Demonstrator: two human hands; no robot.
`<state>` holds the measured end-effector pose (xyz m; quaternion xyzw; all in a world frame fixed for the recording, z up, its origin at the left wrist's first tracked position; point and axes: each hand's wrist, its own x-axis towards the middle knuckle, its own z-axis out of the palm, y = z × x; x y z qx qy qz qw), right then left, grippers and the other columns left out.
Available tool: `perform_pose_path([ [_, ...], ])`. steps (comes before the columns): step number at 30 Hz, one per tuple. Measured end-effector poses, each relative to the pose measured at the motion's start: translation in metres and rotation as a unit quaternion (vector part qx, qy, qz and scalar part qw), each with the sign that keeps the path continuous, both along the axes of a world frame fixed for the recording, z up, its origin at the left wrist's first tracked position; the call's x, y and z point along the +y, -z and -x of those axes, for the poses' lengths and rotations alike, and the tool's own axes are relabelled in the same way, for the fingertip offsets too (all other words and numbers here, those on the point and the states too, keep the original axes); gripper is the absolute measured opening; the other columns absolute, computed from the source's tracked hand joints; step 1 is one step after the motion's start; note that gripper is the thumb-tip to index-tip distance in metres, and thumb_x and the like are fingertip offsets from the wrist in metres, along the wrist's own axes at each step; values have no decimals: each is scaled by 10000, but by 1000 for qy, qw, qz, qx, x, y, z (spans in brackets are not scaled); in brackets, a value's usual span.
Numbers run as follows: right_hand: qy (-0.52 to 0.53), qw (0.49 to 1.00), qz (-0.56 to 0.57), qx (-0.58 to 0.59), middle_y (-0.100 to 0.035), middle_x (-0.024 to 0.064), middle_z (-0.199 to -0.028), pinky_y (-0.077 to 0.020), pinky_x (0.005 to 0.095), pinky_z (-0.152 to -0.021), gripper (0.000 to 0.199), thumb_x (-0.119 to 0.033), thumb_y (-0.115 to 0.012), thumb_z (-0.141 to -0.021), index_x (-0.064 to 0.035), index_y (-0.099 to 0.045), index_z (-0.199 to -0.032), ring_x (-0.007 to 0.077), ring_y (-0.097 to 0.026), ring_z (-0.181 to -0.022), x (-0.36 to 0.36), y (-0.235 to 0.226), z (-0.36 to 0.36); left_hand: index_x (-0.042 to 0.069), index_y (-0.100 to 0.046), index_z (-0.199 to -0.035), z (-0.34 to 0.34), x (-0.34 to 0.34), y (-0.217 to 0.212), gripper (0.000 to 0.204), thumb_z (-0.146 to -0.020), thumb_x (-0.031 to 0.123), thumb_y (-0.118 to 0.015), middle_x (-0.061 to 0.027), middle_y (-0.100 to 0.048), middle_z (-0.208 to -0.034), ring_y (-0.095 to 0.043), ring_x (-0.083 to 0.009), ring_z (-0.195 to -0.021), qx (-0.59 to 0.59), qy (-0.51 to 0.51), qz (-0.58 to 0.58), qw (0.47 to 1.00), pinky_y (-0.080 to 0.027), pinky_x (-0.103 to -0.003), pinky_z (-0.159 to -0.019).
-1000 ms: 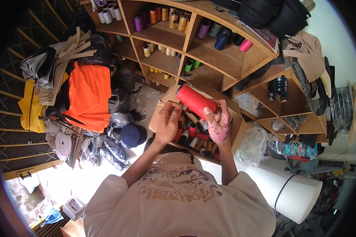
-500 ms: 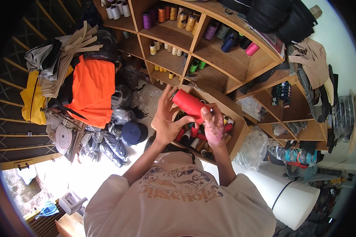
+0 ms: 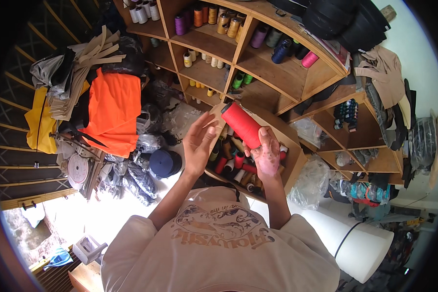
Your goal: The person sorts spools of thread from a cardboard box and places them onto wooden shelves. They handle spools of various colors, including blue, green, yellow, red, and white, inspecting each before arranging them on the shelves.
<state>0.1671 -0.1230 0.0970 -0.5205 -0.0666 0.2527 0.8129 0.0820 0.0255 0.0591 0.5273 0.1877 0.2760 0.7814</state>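
A large red thread spool [image 3: 242,126] is gripped at its lower end by my right hand [image 3: 266,155], tilted with its dark core end up and to the left. My left hand [image 3: 198,143] is raised to the left of the spool, fingers apart and holding nothing. Beneath both hands stands an open cardboard box [image 3: 293,171] with several thread spools in it, many of them red, along with white and dark ones; a red spool [image 3: 239,160] shows between my hands. Part of the box's contents is hidden by my right hand and the held spool.
Ahead is a wooden shelf [image 3: 272,73] with thread spools sorted by colour. Orange fabric [image 3: 113,112] and plastic-wrapped bundles lie at the left, beside a dark blue roll [image 3: 165,163]. A clear plastic bag [image 3: 310,182] and a large white roll [image 3: 362,246] are on the right.
My left hand has let go of the red spool and moved left and slightly down. The spool, now in my right hand alone, stands more upright and slightly farther right.
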Motion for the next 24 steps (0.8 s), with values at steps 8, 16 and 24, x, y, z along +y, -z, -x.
perform_pose_path([
  [8,-85,989,-76,96,-614,95,-833,-413,266,-490,303,-361,-528,-973,-58,-507,-959,156,-561,-607,-2,2,3,-28,-646,-957,-31,34,25,181,-951,147,-599,-72,-665,-813,-600,-118,-663,-34,-158,89,983,-515,-245,-652],
  [16,-73,991,-72,91,-606,96,-809,-410,264,-487,285,-351,-519,-980,-67,-499,-989,152,-557,-598,-5,5,-3,28,-377,-1403,-13,23,7,499,-961,147,-576,-167,-530,-1333,-585,-183,-1110,19,-76,-29,996,-480,-271,-887],
  [24,-105,984,-84,114,-610,85,-805,-402,256,-484,317,-367,-507,-982,-53,-544,-991,145,-562,-625,-4,6,-2,-18,-697,-951,-13,17,-13,92,-869,13,-672,-103,-674,-969,-638,-121,-816,-45,-91,-130,986,-493,-225,-683],
])
